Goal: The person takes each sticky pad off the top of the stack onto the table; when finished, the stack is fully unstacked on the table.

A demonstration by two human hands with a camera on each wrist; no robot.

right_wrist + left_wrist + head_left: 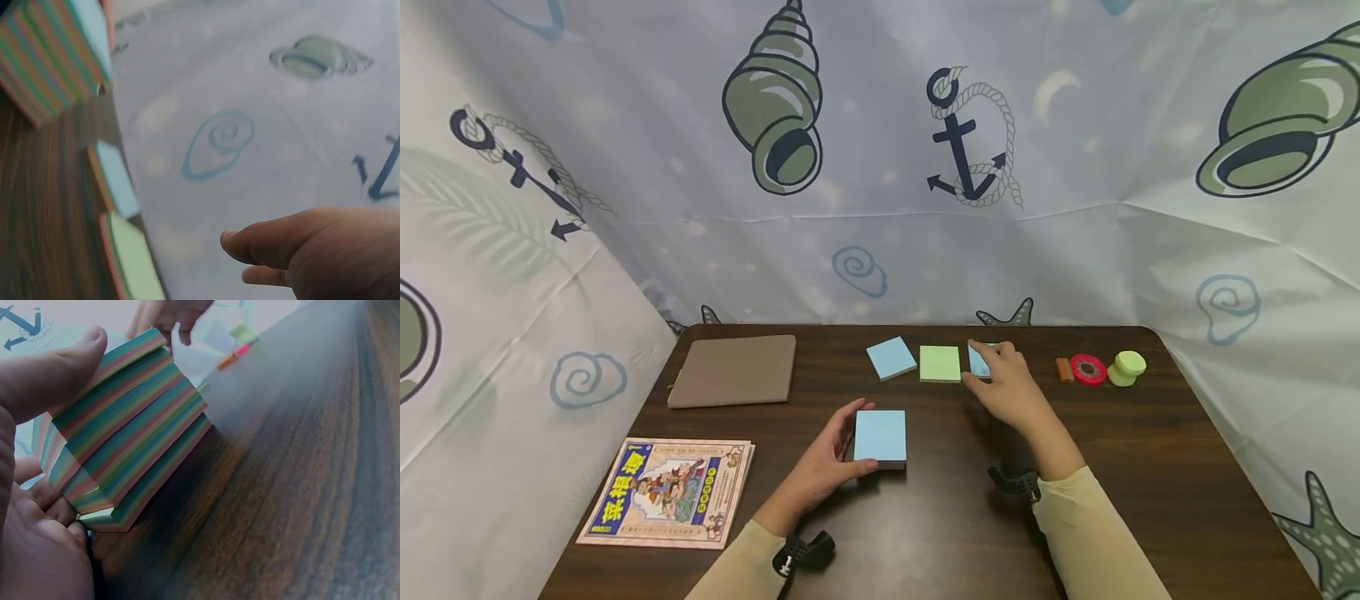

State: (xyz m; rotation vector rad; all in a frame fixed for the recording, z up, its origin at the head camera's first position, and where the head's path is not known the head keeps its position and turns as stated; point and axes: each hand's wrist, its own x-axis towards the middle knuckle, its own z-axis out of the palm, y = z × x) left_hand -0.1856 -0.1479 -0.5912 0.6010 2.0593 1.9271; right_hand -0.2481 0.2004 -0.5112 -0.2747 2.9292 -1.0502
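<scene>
Right, your left hand has its grip on the big note block near the middle of the counter: thumb on the top face, fingers curled under the near-left side (the left wrist view shows the thumb pressing the top sheets and the stack fanned out of square). So the block is loose-leaf at the edges. I'd judge it light, stiff enough flat, but it shears sideways if you squeeze only top and bottom. Better hold: two opposite side walls, low down, so the sheets stay stacked.

Your right hand is at the back row, on the small blue pad at the right end, just beside the green pad; another blue pad sits left of that. Fingers curl over the pad's edge and look to pinch it, though the hand hides most of the contact. In the right wrist view only the thumb and a fingertip show. Those small pads are thin and light, likely slide on the wood; pinch by the edges.

Elsewhere: brown folder back left, a comic book front left, red tape roll and green round piece back right.
</scene>
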